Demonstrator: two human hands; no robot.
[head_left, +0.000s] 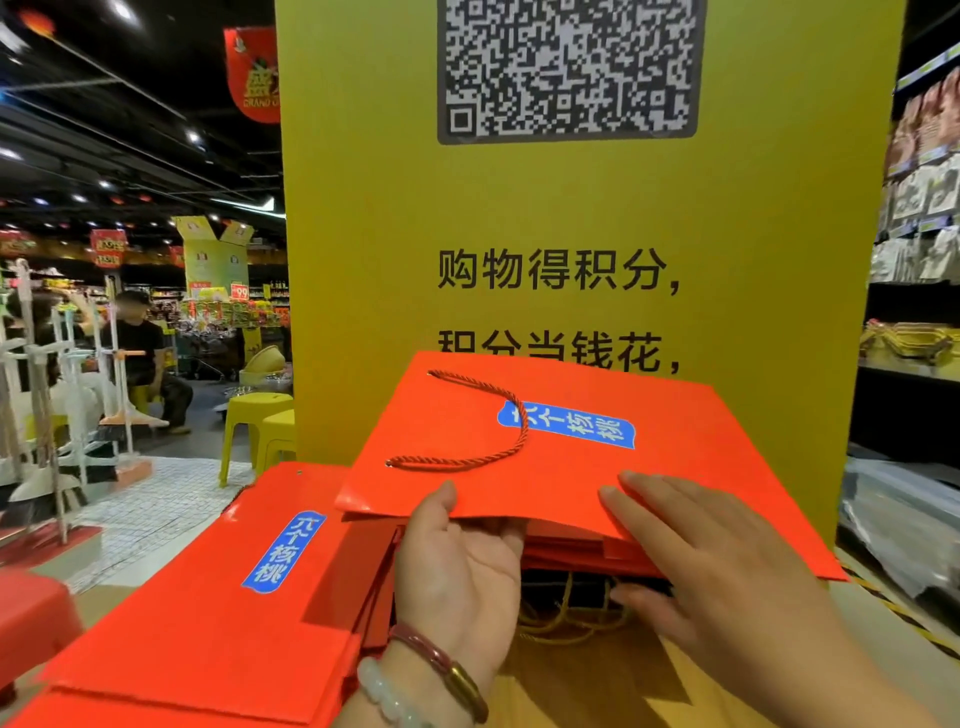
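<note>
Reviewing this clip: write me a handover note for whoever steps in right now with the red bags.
Left hand: pinches the near edge of the top red bag, thumb above, fingers beneath.
Right hand: straight fingers lie on the same bag. The thumb sits lower, so a pinch is unclear.
Things: the bag is flat and tilted, held over more red bags and yellow cords. The left stack of flat bags lies beside them.
Done: one bag appears raised off the pile.
Left: probably lay it on the left stack, then take the next.
</note>
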